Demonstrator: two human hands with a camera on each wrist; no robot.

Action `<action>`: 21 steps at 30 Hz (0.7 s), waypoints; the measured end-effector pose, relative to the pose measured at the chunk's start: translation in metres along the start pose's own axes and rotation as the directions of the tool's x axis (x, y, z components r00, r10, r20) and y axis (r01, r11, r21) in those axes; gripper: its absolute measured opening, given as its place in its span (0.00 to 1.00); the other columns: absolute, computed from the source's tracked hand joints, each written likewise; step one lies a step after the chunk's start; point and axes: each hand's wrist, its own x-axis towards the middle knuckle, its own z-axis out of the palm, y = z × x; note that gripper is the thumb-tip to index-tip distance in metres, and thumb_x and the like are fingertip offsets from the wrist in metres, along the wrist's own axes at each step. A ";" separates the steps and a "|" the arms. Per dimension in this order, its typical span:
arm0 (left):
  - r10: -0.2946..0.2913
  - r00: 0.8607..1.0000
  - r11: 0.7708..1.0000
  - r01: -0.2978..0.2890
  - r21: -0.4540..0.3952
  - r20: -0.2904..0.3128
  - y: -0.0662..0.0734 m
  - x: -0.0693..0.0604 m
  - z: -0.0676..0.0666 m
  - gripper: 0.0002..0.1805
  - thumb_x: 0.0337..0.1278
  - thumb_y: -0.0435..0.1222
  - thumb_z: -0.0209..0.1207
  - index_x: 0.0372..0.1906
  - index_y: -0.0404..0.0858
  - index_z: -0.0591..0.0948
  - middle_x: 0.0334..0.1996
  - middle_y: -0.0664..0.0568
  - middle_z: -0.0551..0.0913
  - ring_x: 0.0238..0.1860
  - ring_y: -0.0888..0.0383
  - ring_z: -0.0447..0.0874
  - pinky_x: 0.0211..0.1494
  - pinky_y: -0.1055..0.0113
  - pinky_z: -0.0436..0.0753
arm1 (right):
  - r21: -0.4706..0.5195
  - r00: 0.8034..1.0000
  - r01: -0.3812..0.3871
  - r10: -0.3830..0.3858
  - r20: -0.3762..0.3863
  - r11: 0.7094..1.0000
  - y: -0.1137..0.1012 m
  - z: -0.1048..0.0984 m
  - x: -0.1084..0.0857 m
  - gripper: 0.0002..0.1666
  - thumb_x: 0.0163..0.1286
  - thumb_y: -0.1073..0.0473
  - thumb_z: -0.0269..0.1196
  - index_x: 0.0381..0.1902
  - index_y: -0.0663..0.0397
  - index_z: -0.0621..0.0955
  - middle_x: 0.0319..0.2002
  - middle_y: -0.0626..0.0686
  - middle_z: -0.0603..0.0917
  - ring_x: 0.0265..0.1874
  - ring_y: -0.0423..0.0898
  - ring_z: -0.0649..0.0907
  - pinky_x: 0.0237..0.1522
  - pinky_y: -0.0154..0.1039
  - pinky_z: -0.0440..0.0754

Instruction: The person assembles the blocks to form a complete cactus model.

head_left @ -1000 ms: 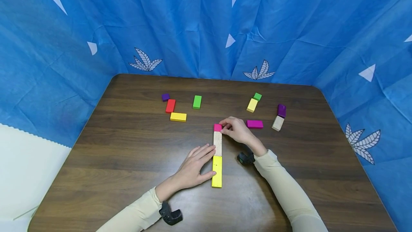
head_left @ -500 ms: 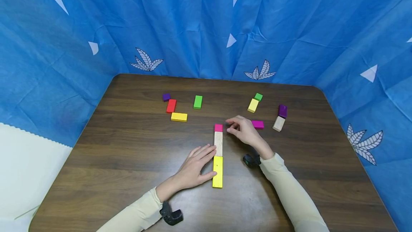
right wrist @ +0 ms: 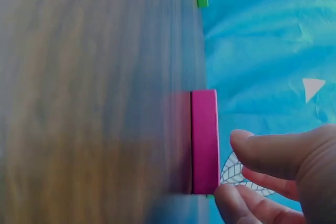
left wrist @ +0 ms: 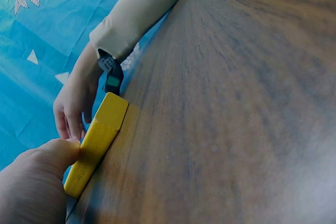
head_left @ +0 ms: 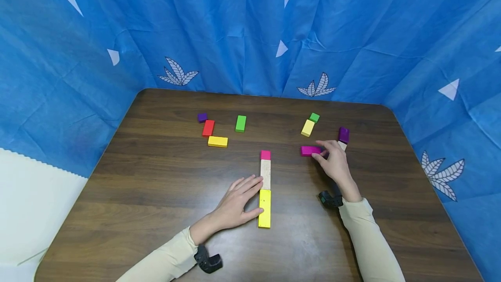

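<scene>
A column of end-to-end blocks lies mid-table in the head view: a long yellow block (head_left: pixel 264 209), a cream block (head_left: pixel 265 174) and a small pink block (head_left: pixel 265 155). My left hand (head_left: pixel 238 203) rests flat beside it, fingertips at the cream block and thumb touching the yellow one. The left wrist view also shows that thumb against the yellow block (left wrist: pixel 97 153). To the right, my right hand (head_left: pixel 335 162) reaches over the end of a magenta block (head_left: pixel 309 151). In the right wrist view, a gap shows between its thumb and the magenta block (right wrist: pixel 205 142).
Farther back left lie a purple block (head_left: pixel 202 118), a red block (head_left: pixel 208 128), a yellow-orange block (head_left: pixel 217 142) and a green block (head_left: pixel 240 123). Back right are a pale yellow block (head_left: pixel 308 128), a small green block (head_left: pixel 314 118), a dark purple block (head_left: pixel 344 134) and a partly hidden cream block (head_left: pixel 342 145).
My right hand has left the pink block and moved right to the magenta block, now partly covering the cream block behind it. The left hand and the column stay in place.
</scene>
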 end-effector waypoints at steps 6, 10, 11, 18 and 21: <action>0.002 1.000 1.000 -0.002 -0.001 0.003 -0.001 0.000 0.001 0.38 0.58 0.52 0.62 0.69 0.37 0.70 0.72 0.52 0.68 0.74 0.52 0.63 0.73 0.49 0.63 | -0.013 0.998 -0.034 0.035 0.053 0.999 0.009 -0.002 -0.002 0.26 0.61 0.67 0.68 0.57 0.69 0.78 0.49 0.68 0.78 0.31 0.56 0.82 0.45 0.52 0.72; 0.005 1.000 1.000 -0.005 0.001 -0.001 -0.001 0.000 0.002 0.38 0.58 0.52 0.61 0.69 0.37 0.70 0.72 0.52 0.68 0.74 0.52 0.63 0.73 0.49 0.63 | -0.008 0.998 -0.028 0.029 0.058 1.000 0.012 0.000 -0.002 0.24 0.61 0.68 0.68 0.56 0.69 0.79 0.48 0.67 0.79 0.32 0.55 0.83 0.45 0.50 0.72; 0.006 1.000 1.000 -0.006 0.000 -0.003 -0.001 0.000 0.002 0.38 0.58 0.52 0.62 0.69 0.37 0.70 0.72 0.52 0.68 0.74 0.52 0.63 0.73 0.49 0.63 | -0.002 0.998 -0.025 0.025 0.053 1.000 0.013 0.000 -0.002 0.24 0.61 0.68 0.68 0.55 0.69 0.79 0.47 0.67 0.80 0.32 0.55 0.83 0.45 0.49 0.72; 0.006 1.000 1.000 -0.006 0.006 -0.006 -0.002 0.000 0.002 0.38 0.58 0.53 0.62 0.69 0.37 0.70 0.72 0.52 0.68 0.74 0.52 0.63 0.73 0.49 0.63 | 0.018 1.000 0.001 -0.001 0.017 1.000 0.018 0.003 -0.002 0.22 0.60 0.71 0.67 0.53 0.69 0.80 0.41 0.65 0.80 0.32 0.56 0.84 0.42 0.48 0.72; 0.002 1.000 1.000 -0.002 0.009 -0.003 -0.002 -0.001 0.002 0.38 0.58 0.53 0.62 0.69 0.37 0.70 0.72 0.52 0.68 0.74 0.52 0.63 0.73 0.49 0.63 | 0.014 1.000 -0.003 0.003 0.015 1.000 0.019 0.004 -0.003 0.21 0.60 0.71 0.67 0.52 0.68 0.81 0.40 0.64 0.80 0.32 0.55 0.83 0.40 0.46 0.72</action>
